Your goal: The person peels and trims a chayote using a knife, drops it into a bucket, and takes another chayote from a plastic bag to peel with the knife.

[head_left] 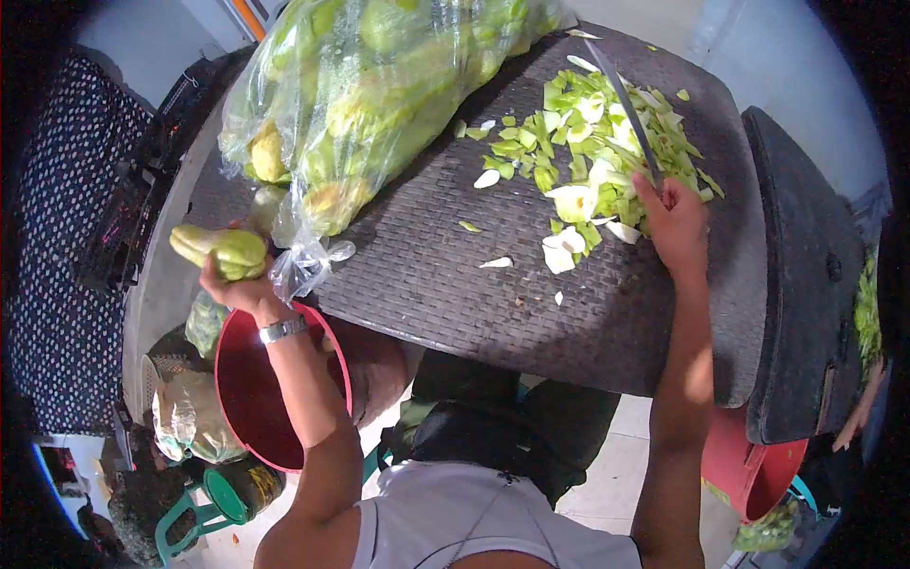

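Note:
A pale green chayote point(220, 250) rests in my left hand point(245, 290), fingers wrapped round it from below, just off the table's left edge. Close beside that hand is the knotted end of a large clear plastic bag point(379, 114) full of chayotes. My right hand point(677, 223) grips a knife point(627, 109), its long blade pointing away from me. Under and around the blade lies a spread pile of green and white chayote peelings and pieces point(578, 142). The knife's handle is mostly hidden in my fist.
The dark woven-pattern table point(455, 294) has a few stray scraps on it. Below its left side stands a red bucket point(284, 389), with bags and a green-lidded container point(225, 493) nearby. A black chair point(796, 284) and another red bucket point(754, 465) are at the right.

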Available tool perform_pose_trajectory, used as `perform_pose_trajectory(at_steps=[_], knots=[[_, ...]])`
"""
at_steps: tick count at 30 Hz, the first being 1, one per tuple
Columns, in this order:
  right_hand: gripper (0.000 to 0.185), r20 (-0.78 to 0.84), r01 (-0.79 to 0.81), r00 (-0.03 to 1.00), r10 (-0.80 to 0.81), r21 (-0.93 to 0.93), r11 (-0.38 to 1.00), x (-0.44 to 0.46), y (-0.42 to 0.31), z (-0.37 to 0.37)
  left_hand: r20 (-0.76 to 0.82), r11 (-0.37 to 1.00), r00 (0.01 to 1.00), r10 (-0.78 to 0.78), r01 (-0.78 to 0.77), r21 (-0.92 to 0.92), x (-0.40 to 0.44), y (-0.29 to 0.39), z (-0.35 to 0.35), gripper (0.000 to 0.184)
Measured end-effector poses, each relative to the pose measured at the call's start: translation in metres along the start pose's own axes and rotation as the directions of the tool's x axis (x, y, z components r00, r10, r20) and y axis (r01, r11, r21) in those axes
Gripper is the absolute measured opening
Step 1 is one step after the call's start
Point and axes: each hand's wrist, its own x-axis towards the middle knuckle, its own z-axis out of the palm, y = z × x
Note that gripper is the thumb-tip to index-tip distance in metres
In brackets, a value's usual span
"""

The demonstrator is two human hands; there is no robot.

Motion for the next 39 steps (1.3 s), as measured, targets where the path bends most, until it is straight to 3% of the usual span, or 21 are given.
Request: perform_pose_trajectory(at_steps=[2, 9, 12, 15, 18, 22, 26, 27, 29, 31, 33, 39], knots=[[0.052, -0.075, 0.031, 0.996, -0.041, -0.137, 0.99, -0.002, -0.001, 0.0, -0.002, 0.999, 1.0, -0.014, 0.014, -0.045, -0.015, 0.017, 0.016, 0.061], [0.048, -0.077, 0.042, 0.996, -0.051, -0.116, 0.992, -0.008, -0.011, -0.001, 0.044, 0.99, 0.998, -0.044, 0.05, -0.134, -0.026, 0.038, 0.039, 0.062], [0.046, -0.063, 0.045, 0.997, -0.055, -0.15, 0.988, -0.008, -0.009, 0.0, 0.123, 0.977, 0.985, -0.124, 0.143, -0.158, -0.028, 0.041, 0.03, 0.059], [0.044, -0.061, 0.044, 0.997, -0.052, -0.124, 0.991, -0.008, -0.013, 0.002, 0.243, 0.967, 0.956, -0.166, 0.206, -0.149, -0.031, 0.042, 0.021, 0.056], [0.041, -0.053, 0.015, 0.998, -0.021, -0.102, 0.995, -0.008, -0.014, 0.001, 0.354, 0.9, 0.917, -0.182, 0.3, -0.316, -0.037, 0.04, 0.013, 0.055], [0.039, -0.059, 0.018, 0.998, -0.023, -0.08, 0.997, -0.006, -0.004, 0.009, 0.62, 0.885, 0.748, -0.237, 0.43, -0.18, -0.073, 0.05, 0.035, 0.061], [0.038, -0.055, 0.001, 0.998, -0.005, -0.072, 0.997, -0.01, -0.013, 0.005, 0.735, 0.924, 0.56, -0.383, 0.218, 0.315, -0.113, 0.046, 0.085, 0.06], [0.037, -0.056, 0.012, 0.998, -0.016, -0.071, 0.997, -0.011, -0.014, 0.004, 0.719, 0.889, 0.543, -0.434, 0.129, 0.439, -0.124, 0.043, 0.101, 0.058], [0.037, -0.051, 0.036, 0.998, -0.039, -0.065, 0.997, -0.012, -0.016, 0.005, 0.612, 0.689, 0.521, -0.595, -0.063, 0.722, -0.144, 0.023, 0.123, 0.05], [0.036, -0.065, 0.053, 0.996, -0.057, -0.064, 0.997, -0.012, -0.016, 0.004, 0.689, 0.532, 0.462, -0.559, -0.437, 0.725, -0.164, 0.012, 0.163, 0.051], [0.036, -0.072, 0.063, 0.995, -0.067, -0.062, 0.996, -0.011, -0.013, 0.004, 0.786, 0.249, 0.43, -0.444, -0.783, 0.569, -0.183, -0.009, 0.176, 0.055], [0.037, -0.054, 0.059, 0.997, -0.064, -0.074, 0.995, -0.013, -0.015, 0.004, 0.86, 0.13, 0.357, -0.366, -0.895, 0.427, -0.179, -0.042, 0.192, 0.065]])
